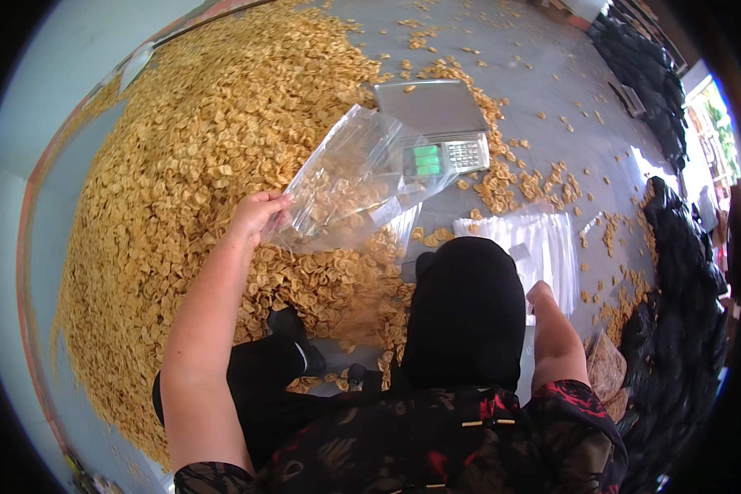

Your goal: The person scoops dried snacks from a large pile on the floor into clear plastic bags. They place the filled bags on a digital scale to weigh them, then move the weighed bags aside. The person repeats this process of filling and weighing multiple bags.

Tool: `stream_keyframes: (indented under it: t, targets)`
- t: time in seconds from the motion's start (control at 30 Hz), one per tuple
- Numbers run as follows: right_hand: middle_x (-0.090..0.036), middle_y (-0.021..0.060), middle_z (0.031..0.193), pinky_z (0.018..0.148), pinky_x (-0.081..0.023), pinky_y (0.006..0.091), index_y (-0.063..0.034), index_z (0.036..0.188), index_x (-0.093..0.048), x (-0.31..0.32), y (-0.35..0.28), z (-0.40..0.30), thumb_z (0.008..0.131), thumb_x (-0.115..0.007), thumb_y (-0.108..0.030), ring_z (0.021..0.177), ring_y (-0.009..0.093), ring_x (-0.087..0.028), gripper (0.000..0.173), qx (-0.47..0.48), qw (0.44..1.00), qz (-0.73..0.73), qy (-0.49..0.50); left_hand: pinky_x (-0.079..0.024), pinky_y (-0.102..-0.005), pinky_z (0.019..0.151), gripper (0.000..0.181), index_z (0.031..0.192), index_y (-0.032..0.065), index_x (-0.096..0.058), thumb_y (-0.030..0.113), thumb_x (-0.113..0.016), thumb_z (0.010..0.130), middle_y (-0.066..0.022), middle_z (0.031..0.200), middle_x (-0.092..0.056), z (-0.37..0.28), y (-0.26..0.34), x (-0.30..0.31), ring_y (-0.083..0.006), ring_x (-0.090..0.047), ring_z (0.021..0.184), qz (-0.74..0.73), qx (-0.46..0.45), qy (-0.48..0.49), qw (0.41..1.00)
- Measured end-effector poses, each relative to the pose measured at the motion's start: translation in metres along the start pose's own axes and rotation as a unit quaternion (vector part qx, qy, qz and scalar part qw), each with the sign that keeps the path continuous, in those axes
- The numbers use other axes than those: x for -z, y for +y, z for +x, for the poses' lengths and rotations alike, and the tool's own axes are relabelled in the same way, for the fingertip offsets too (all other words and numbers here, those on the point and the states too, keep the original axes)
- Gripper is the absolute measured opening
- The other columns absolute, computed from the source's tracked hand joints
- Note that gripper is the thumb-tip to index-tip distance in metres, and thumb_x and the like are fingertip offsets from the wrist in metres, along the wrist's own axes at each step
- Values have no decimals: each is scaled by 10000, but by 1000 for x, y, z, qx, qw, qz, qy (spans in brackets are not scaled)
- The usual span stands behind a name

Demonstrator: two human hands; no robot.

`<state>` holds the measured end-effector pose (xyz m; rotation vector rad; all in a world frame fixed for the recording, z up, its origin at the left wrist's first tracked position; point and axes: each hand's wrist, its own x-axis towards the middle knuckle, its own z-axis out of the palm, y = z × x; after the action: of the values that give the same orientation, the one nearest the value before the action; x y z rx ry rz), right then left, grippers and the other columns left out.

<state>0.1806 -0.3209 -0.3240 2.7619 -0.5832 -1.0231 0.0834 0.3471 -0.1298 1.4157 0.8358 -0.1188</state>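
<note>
My left hand [260,215] pinches one edge of a large clear plastic bag [339,179]. The bag spreads out over the heap of round yellow chips [191,148], looks flat, and carries a small pale label. Its far corner covers part of a digital scale [429,106], whose green display shows through the film. Beside my right knee, my right hand [538,294] rests at the near edge of a stack of clear plastic bags [552,247]. The knee hides some of its fingers, so its grip is unclear.
Loose chips lie scattered on the grey floor [525,74]. Black plastic sacks [673,265] line the right side, with a filled clear bag [605,367] near my right elbow. A pale wall [3,204] borders the heap at left. My black-clad knee [466,309] rises between my hands.
</note>
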Motion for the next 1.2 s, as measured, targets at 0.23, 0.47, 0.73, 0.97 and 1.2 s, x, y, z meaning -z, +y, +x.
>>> stream_keyframes:
  t: [0.23, 0.47, 0.73, 0.97, 1.2]
  targets:
    - [-643, 175, 1053, 806, -481, 409, -90, 1089, -647, 216, -234, -165, 815, -626, -261, 934, 306, -622, 324, 484, 844, 143, 182, -482, -285, 623, 275, 822, 78, -587, 197, -806, 706, -47, 767, -618, -38, 19, 42, -133, -559, 667, 187, 30, 20, 982]
    - [-658, 101, 869, 679, -472, 371, -115, 1074, -615, 227, -404, -326, 888, -588, -315, 816, 305, -593, 275, 859, 473, -83, 178, -336, -212, 525, 257, 808, 123, -553, 269, -762, 782, 42, 729, -516, -108, 35, 83, -70, -433, 625, 156, -75, -154, 973]
    - [-572, 90, 617, 549, -435, 343, -46, 821, -622, 206, -399, -399, 901, -587, -275, 564, 217, -557, 246, 822, 569, -12, 12, -303, -179, 523, 248, 941, 100, -677, 335, -602, 908, 56, 701, -501, -157, -14, 173, -37, -404, 600, 124, -23, -93, 988]
    - [-623, 91, 708, 608, -466, 341, -72, 899, -659, 203, -394, -431, 889, -599, -248, 645, 221, -594, 187, 775, 621, -115, 29, -423, -193, 636, 179, 920, 56, -708, 217, -697, 842, 20, 798, -644, -151, -87, 195, -51, -547, 712, 37, -44, -125, 991]
    - [-592, 111, 1152, 907, -450, 413, -135, 1236, -552, 82, -453, -504, 829, -657, -289, 1060, 306, -558, 447, 912, 389, -117, 54, -466, -221, 617, 142, 895, 56, -642, 118, -727, 799, -14, 797, -637, -134, -193, 216, -83, -576, 683, -188, 4, -148, 971]
